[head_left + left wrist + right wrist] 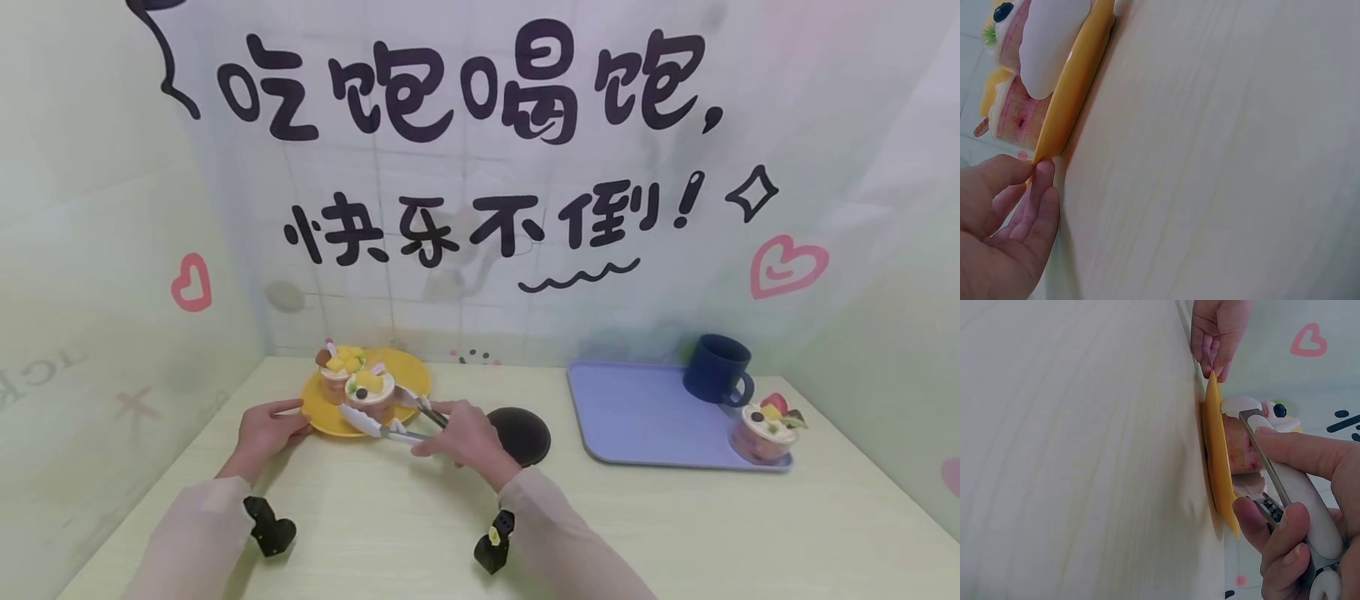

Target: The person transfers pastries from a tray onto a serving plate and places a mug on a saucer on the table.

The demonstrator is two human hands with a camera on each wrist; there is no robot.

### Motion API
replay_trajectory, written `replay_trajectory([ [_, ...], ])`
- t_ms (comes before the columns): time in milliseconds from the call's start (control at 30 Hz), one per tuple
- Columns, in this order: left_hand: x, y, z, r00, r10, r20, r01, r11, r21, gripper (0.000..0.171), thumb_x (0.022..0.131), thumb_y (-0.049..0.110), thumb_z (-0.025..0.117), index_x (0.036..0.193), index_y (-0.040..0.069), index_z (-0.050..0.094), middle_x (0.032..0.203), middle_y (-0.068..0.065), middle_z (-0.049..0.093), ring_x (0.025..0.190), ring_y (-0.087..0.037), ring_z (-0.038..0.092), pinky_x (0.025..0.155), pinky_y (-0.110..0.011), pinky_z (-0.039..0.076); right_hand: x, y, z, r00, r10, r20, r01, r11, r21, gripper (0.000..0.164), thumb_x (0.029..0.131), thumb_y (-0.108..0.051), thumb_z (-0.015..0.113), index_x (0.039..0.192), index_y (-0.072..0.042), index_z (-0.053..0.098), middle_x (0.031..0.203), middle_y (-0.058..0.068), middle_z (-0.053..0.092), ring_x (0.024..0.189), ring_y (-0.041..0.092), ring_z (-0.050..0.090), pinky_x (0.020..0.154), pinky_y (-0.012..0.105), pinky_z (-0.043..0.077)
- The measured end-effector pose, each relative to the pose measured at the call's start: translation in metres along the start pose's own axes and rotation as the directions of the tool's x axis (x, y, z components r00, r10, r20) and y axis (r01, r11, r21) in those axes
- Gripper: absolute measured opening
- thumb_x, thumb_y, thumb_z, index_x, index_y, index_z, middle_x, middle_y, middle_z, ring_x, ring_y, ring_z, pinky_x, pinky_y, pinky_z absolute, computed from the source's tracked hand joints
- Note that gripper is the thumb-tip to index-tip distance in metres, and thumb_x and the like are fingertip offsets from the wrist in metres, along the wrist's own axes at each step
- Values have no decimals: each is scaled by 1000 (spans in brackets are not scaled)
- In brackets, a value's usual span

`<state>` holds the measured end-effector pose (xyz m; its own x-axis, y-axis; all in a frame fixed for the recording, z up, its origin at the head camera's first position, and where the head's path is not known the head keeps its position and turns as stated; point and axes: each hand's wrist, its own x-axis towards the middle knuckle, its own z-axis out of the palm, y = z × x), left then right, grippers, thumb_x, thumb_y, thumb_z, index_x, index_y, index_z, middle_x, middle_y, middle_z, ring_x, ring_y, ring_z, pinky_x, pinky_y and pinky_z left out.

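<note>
My left hand [267,432] pinches the near-left rim of a yellow plate [1075,87] between thumb and fingers. On that plate stand two dessert cups topped with cream and fruit: a front cup [372,398] and one behind it at the left [335,385]. A pair of tongs [1300,494], steel with white grips and pale tips, is held in my right hand [470,439]. Its spread tips lie on either side of the front cup; whether both touch it I cannot tell. In the right wrist view, the tongs hide part of the cups.
Right of the right hand lies a round black disc [522,435]. Farther right, a blue tray [630,412] bears a dark blue mug [715,367] and a third dessert cup [762,433] at its near-right corner. A printed wall sheet [450,308] rises behind the table.
</note>
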<state>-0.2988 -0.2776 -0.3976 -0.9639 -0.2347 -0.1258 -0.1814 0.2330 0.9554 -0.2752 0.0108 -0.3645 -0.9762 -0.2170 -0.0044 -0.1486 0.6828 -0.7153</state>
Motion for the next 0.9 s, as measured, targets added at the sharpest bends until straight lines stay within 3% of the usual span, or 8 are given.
replay_trajectory([
  [533, 1, -2, -1, 1000, 1, -2, -1, 1000, 8, 51, 87, 3, 55, 132, -14, 36, 80, -6, 66, 65, -8, 64, 63, -21, 54, 2, -3, 6, 1000, 9, -10, -9, 1000, -9, 73, 65, -32, 82, 131, -20, 53, 73, 2, 57, 38, 14, 45, 34, 24, 35],
  [900, 5, -4, -2, 1000, -3, -11, 4, 998, 56, 51, 88, 6, 56, 132, -13, 36, 96, -20, 66, 68, -9, 65, 64, -22, 54, 2, -2, 8, 1000, 28, -6, -28, 1000, -4, 74, 65, -32, 82, 132, -22, 52, 75, 2, 56, 39, 14, 44, 34, 23, 35],
])
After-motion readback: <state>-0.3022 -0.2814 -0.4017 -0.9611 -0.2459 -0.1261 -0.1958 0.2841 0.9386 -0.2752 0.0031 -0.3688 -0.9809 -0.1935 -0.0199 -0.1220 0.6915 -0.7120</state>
